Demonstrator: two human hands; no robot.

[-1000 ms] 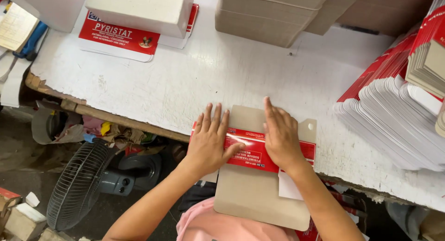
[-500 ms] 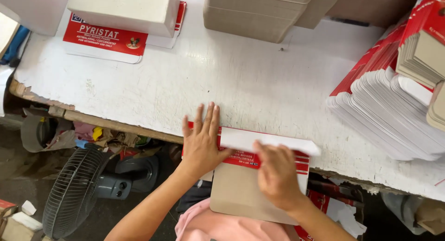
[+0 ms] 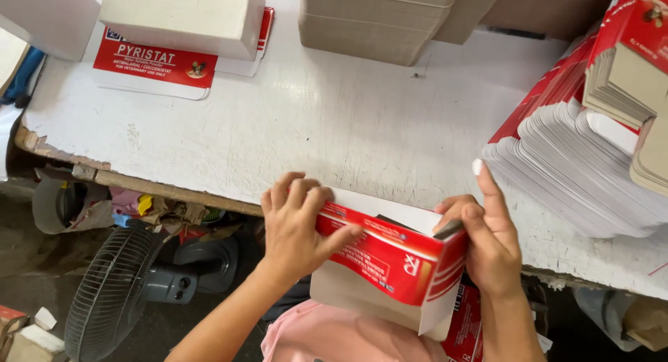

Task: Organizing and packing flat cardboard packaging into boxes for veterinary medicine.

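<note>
Red-and-white folded cardboard carton is gripped at both ends by left hand and right hand; squeezing fingers could crease it, off the bench edge.

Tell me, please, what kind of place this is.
Probably a small packaging workshop. Both hands, left hand and right hand, fold a red and white carton at a worn white worktable, beside a stack of flat carton blanks.

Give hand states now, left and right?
Left hand: closed on the red and white carton, gripping its left end.
Right hand: gripping the carton's right end.
</note>
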